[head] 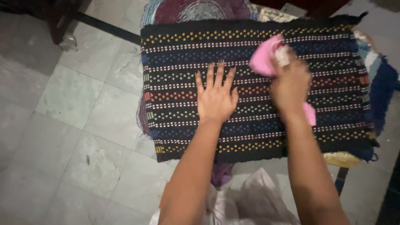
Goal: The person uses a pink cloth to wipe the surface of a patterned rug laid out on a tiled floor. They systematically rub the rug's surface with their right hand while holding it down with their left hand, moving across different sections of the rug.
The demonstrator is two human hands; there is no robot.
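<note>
Left hand point(216, 100) flat, fingers spread, palm down; right hand point(290, 85) clenched, blurred, both forearms extended.

Your left hand point(216, 99) lies flat, fingers spread, on the black woven mat point(254, 87) with colourful dotted rows. Just right of it, your right hand point(290, 85) grips a pink cloth point(264, 58), blurry, pressed against the mat. Grey floor tiles point(71, 125) sit off to the left.

Black mat point(254, 96): woven cloth, coarse matt weave, rows of raised coloured stitches, frayed fuzzy edges. Pink cloth point(263, 58) in right hand point(289, 85): soft matt fabric, blurred. Left hand point(216, 98) flat on mat weave. Round rug point(200, 10) under mat's far edge: braided cloth, matt. Floor point(71, 125): grey stone tiles, dull, mottled, worn. Pale garment point(254, 200) at bottom: thin cloth, slight sheen.
</note>
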